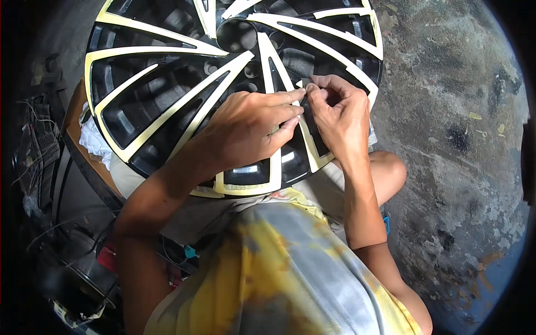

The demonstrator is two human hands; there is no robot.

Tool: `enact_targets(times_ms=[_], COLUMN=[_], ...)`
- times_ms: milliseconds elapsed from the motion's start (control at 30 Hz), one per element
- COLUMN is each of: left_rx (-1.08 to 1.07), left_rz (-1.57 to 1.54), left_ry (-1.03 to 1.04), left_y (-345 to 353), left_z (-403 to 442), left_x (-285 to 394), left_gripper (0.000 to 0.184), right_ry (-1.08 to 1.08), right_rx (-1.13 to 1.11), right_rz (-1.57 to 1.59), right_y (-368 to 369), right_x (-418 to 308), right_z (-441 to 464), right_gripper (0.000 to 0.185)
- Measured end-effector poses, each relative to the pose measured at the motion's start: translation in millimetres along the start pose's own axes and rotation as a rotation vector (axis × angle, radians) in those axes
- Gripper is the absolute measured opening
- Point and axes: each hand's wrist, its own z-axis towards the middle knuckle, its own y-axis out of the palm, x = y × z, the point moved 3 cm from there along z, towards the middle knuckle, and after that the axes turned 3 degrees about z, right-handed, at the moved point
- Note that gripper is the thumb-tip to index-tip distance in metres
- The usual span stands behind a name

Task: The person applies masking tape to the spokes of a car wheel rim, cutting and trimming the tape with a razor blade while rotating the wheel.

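Note:
A large black wheel rim (134, 120) lies over my lap, its spoke faces and edge lined with pale yellow tape (276, 167). My left hand (251, 125) rests over the lower spokes, its fingers stretched toward the right along a taped spoke. Close to those fingertips, my right hand (340, 111) is pinched, thumb against fingers, above the same spoke. Whatever is between the right fingertips is too small to make out. The round centre hole (237, 34) of the rim is above both hands.
Rough grey concrete floor (446, 139) spreads to the right, with small tape scraps (474, 116). At the left are a cardboard edge (75, 120), white crumpled material (95, 139) and dark cluttered items (42, 134). My bent knee (388, 173) is beside the rim.

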Motion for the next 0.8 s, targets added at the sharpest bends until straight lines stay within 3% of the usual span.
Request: enact_targets(times_ms=[600,800], left_rx=[0.001,-0.009], left_rz=[0.003,0.013], left_ry=[0.039,0.022], left_y=[1.3,-0.2], left_z=[0.6,1.0], left_x=[-0.2,0.8], left_gripper=[0.022,0.022], right_ry=[-0.031,0.078], right_rx=[0.024,-0.065], right_rz=[0.057,0.034], right_y=[-1.4,-5.4], right_x=[5.3,1.1], right_z=[-1.2,6.7], right_gripper=[0.024,0.026])
